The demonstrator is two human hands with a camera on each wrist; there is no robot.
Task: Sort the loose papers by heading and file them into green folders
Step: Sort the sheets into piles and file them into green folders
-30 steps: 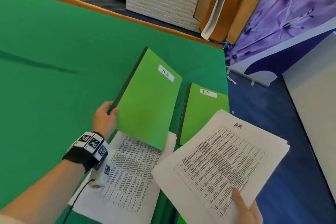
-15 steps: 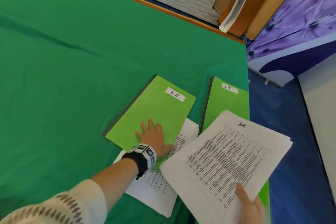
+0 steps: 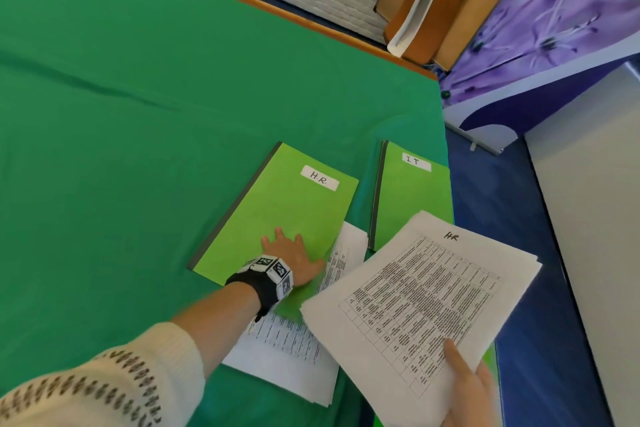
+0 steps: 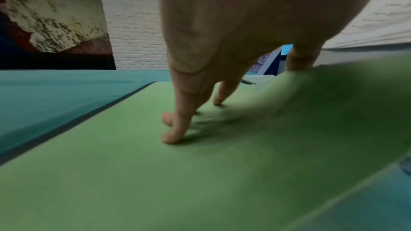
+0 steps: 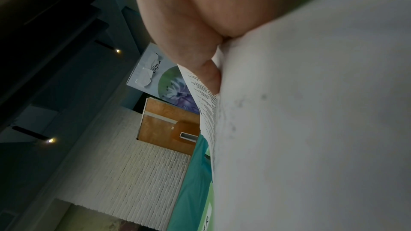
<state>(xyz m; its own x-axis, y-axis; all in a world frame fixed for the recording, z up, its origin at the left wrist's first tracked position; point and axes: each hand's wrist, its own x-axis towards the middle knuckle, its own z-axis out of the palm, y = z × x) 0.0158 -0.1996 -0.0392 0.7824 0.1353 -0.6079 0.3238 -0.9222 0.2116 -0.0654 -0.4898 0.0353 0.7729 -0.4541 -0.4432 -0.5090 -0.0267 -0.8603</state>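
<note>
**Folder flattened, stack waiting**

Right hand (image 3: 465, 388) down at the near edge pinches a stack of papers (image 3: 415, 305), thumb on top of the print, and the top sheet is headed "HR" in marker. Across from it, the left hand (image 3: 294, 258) lies palm-down with fingers spread flat on the HR folder (image 3: 287, 204), pressing its cover shut. White sheets (image 3: 287, 350) poke out from under that folder's near edge, untidy, lying on the green desk (image 3: 138, 114). Just beside it to the right sits the IT folder (image 3: 412, 204), closed, its near corner hidden under the held stack.

So where are we? By my reading, some sheets are in the HR folder but not squared up, and the handful in the right hand is not yet filed. Whether the IT folder has anything in it, no telling.

Now the wrist views earn their keep. Left wrist view shows the fingertips (image 4: 171, 138) actually touching the cover, and the folder's dark spine edge. Right wrist view catches the thumb (image 5: 210, 76) on the paper's edge from underneath, a blank underside, plus a brick wall beyond.
</note>
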